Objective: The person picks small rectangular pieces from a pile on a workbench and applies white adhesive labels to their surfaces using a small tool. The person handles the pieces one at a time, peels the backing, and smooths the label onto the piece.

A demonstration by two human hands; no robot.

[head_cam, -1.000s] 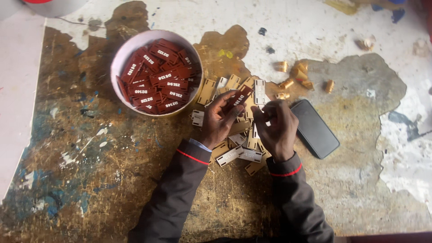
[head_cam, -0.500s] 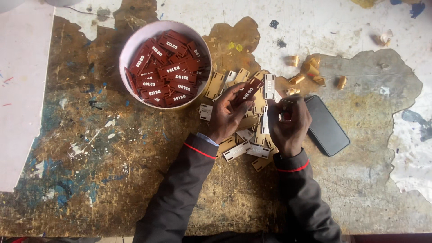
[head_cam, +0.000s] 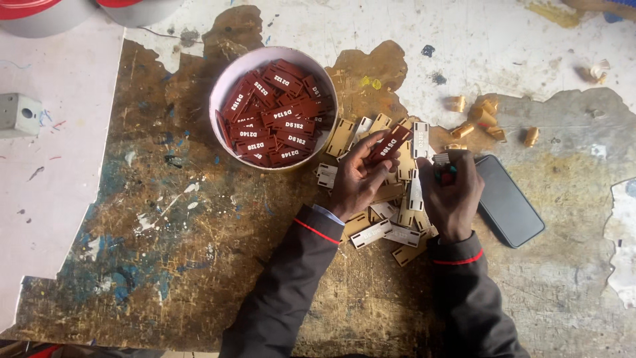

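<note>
My left hand (head_cam: 358,178) pinches a dark red rectangular tag (head_cam: 391,142) with white lettering, held just above a pile of unpainted tan and white wooden tags (head_cam: 391,212). My right hand (head_cam: 452,193) is curled over the right side of that pile, its fingers closed around a small dark object with a bit of red showing; what it is I cannot make out. A white round bowl (head_cam: 225,89) heaped with painted red tags (head_cam: 275,119) stands just left of and beyond my left hand.
A black phone (head_cam: 509,199) lies flat right of my right hand. Several small tan wooden pegs (head_cam: 483,118) are scattered beyond it. A grey box (head_cam: 18,114) sits at the far left. Two grey tubs with red (head_cam: 53,14) line the top left edge.
Both hands keep the same grips over the pile. The view has shifted slightly, so the bowl and hands sit a little further right in the frame.
</note>
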